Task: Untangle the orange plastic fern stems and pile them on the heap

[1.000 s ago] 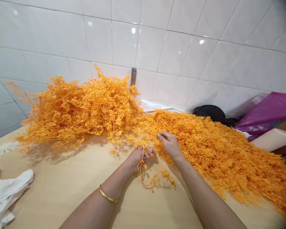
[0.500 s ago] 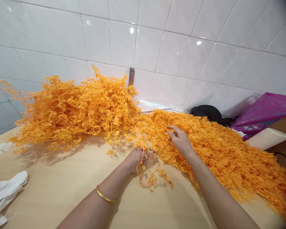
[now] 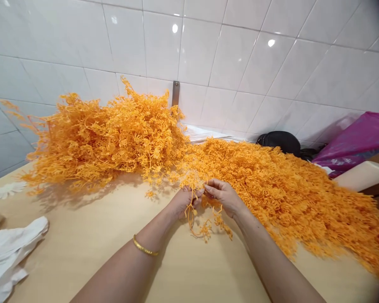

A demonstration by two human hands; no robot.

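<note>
My left hand [image 3: 185,201], a gold bangle on its wrist, is closed on an orange sprig [image 3: 191,212] with thin branching stems and small spiky tips. The sprig's lower branches curl down over the tabletop. Close against the left fingertips, my right hand [image 3: 224,195] is pinched together; what lies between its fingertips is too small to make out. A bushy heap of the same orange sprigs [image 3: 113,139] rises at the left beyond my hands. Another long, lower pile of orange sprigs [image 3: 281,189] spreads to the right, beside my right forearm.
White cloth gloves [image 3: 12,252] lie at the left of the pale wooden table [image 3: 113,235]. Behind the right pile are a black case [image 3: 279,142], a magenta bag [image 3: 360,139] and a cream-coloured roll-like object [image 3: 363,176]. A white tiled wall [image 3: 202,54] closes off the back.
My right hand has come down and left from above the right pile to my left fingertips, and its fingers have closed. The left hand keeps hold of the sprig. The view has shifted slightly.
</note>
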